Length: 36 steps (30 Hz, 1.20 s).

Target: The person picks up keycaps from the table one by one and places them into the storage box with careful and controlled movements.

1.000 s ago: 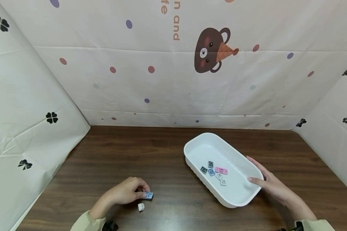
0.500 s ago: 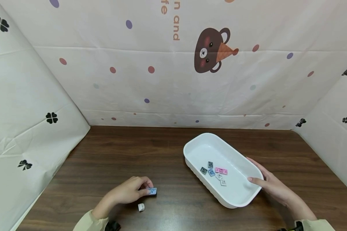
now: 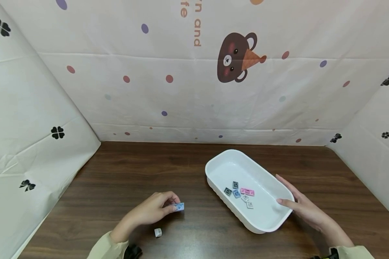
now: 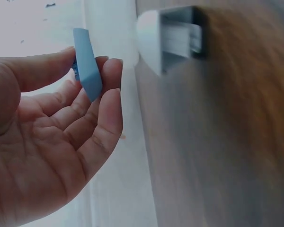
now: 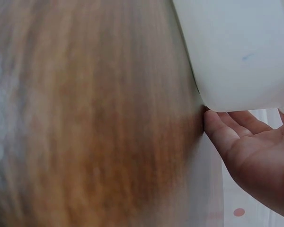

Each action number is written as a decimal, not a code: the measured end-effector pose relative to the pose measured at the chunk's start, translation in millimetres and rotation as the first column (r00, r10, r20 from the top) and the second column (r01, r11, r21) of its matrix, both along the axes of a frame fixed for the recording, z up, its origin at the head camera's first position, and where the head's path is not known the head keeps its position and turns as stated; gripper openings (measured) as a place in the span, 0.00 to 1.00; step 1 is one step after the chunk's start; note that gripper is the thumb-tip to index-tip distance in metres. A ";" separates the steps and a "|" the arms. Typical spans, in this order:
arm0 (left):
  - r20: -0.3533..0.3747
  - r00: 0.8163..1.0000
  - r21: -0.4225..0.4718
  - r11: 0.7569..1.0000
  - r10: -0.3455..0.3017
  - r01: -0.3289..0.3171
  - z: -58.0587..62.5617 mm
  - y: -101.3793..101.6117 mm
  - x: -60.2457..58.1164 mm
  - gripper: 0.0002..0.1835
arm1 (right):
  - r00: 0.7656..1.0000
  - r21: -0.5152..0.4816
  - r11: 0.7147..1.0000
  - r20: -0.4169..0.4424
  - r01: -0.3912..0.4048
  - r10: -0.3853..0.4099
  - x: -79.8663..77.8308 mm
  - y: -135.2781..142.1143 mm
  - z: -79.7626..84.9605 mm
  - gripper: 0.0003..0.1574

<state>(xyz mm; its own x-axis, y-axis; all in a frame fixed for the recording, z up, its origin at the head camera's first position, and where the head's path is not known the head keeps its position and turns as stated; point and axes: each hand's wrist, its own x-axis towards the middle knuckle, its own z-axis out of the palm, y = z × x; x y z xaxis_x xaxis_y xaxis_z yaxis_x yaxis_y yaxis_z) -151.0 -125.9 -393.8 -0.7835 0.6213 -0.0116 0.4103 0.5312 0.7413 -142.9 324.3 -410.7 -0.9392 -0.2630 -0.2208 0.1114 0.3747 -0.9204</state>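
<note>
My left hand [image 3: 151, 210] pinches a long light blue keycap [image 3: 179, 207] between thumb and fingers, over the table to the left of the tray. In the left wrist view, the smooth side of this blue keycap [image 4: 87, 66] faces the camera. Below that hand lies a white keycap [image 3: 158, 232]. My right hand [image 3: 306, 208] grips the near right corner of a white tray [image 3: 262, 217], thumb over the rim and fingers along the outside. Its fingertips [image 5: 215, 123] show beneath the tray corner in the right wrist view.
Inside the tray lie a pink keycap [image 3: 247, 191], a blue keycap [image 3: 236, 194], two dark grey ones and two white ones. A wood-grain table [image 3: 142, 169] carries everything. Patterned white cloth [image 3: 136, 97] rises behind it and at both sides.
My left hand has moved to the right and away from me with the blue keycap, leaving the white keycap behind. My right hand and the tray have hardly moved.
</note>
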 end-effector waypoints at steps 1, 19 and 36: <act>-0.007 1.000 0.004 1.000 0.004 -0.004 0.9 1.9 -0.2 0.05 | 1.000 -0.005 1.000 0.004 0.000 0.000 -0.3 0.0 0.0 0.47; -0.065 0.996 0.095 0.994 0.062 -0.056 12.9 46.6 -9.8 0.07 | 1.000 -0.042 0.999 0.025 -0.005 0.006 -1.0 0.8 -0.6 0.45; -0.072 0.995 0.177 0.983 0.072 -0.058 9.2 89.0 -21.8 0.08 | 1.000 -0.039 0.999 0.029 0.004 -0.003 -0.8 0.1 0.8 0.45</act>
